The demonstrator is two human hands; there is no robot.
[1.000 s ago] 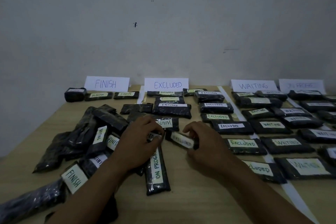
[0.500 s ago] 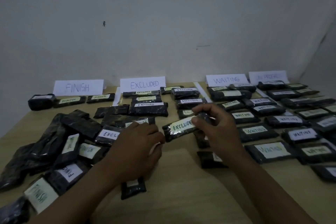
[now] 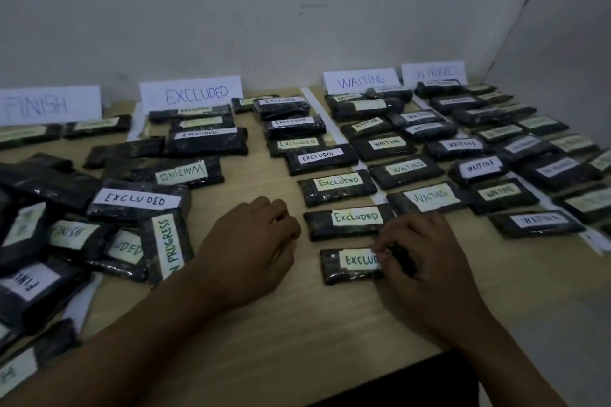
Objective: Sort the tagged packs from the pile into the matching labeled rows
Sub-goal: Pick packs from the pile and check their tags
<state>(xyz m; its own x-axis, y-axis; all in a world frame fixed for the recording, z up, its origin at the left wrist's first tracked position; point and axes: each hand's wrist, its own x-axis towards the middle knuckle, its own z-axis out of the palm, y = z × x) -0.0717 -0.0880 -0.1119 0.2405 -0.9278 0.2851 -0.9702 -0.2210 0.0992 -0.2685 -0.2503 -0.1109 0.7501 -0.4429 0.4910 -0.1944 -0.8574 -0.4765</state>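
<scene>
One glossy oblong pack (image 3: 334,269) (paper-tagged) in right hand (image 3: 426,261).

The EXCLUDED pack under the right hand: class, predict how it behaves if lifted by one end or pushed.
The EXCLUDED pack has a glossy wrap, so it would probably slide easily on the table. It lies flat, so rolling seems unlikely. Packs in the pile drape over one another, so it likely sags somewhat.

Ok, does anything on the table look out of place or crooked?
One WAITING pack lies upside down beside the pile, below the EXCLUDED sign, far from the WAITING row. Probably just unsorted. The EXCLUDED pack that the right hand pinches lines up with its column.
</scene>
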